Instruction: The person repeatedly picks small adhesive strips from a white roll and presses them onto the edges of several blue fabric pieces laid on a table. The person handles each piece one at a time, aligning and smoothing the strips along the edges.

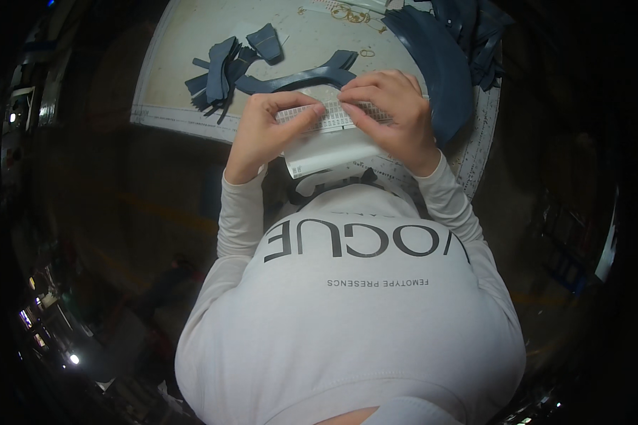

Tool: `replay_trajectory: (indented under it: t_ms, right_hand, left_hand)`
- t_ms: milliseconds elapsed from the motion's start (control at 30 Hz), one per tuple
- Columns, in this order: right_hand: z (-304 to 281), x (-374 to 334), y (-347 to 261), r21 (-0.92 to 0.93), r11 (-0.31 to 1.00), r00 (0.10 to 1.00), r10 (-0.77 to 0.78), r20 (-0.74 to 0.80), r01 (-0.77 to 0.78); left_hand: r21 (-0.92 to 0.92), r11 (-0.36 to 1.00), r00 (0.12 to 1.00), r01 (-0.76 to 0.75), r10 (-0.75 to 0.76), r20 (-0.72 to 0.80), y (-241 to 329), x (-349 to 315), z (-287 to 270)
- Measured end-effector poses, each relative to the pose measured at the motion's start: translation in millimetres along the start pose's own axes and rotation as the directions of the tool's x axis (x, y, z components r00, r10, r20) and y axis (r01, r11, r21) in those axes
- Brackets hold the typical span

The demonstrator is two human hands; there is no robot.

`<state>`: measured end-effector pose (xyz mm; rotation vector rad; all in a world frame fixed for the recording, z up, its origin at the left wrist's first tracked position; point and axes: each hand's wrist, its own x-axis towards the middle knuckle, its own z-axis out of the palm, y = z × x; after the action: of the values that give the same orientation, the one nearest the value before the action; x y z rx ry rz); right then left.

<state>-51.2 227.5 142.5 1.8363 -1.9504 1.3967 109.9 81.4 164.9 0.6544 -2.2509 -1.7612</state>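
Between my hands is a white sheet of small printed labels (331, 122), its lower part blank and curling over the near table edge. My left hand (266, 131) grips the sheet's left side, thumb on top and index finger bent toward it. From the right, my right hand (397, 117) has thumb and fingers closed at the sheet's upper middle. The two sets of fingertips are close together; whether a single label is lifted there is too small to tell. Just beyond the sheet lies a curved dark blue fabric strip (298, 80), close to my right fingers.
On the pale table (170, 78), a stack of dark blue cut pieces (222, 71) lies at left, with a smaller bundle (265, 44) behind it. Large curved blue panels (439, 71) and a dark pile (478, 35) cover the right side. Rubber bands (351, 13) lie at the back.
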Motion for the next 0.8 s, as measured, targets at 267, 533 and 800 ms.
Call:
replay_trajectory:
  t_ms: [267, 533, 800]
  right_hand:
    - [7.2, -7.0, -6.9, -0.028, 0.999, 0.998, -0.018, -0.053, 0.017]
    - [15.9, -6.8, -6.5, 0.192, 0.979, 0.99, 0.093, -0.102, -0.072]
    - [17.5, -10.7, -14.7, 0.004, 1.0, 0.996, 0.009, -0.093, -0.009]
  left_hand:
    - [-0.058, 0.998, 0.999, 0.037, -0.037, -0.002, -2.6, -3.2, 1.2]
    - [-0.068, 0.996, 0.999, 0.051, -0.052, -0.006, -7.9, -3.1, 4.8]
    - [-0.094, 0.993, 0.997, 0.07, -0.071, -0.013, -14.6, 0.1, 7.9]
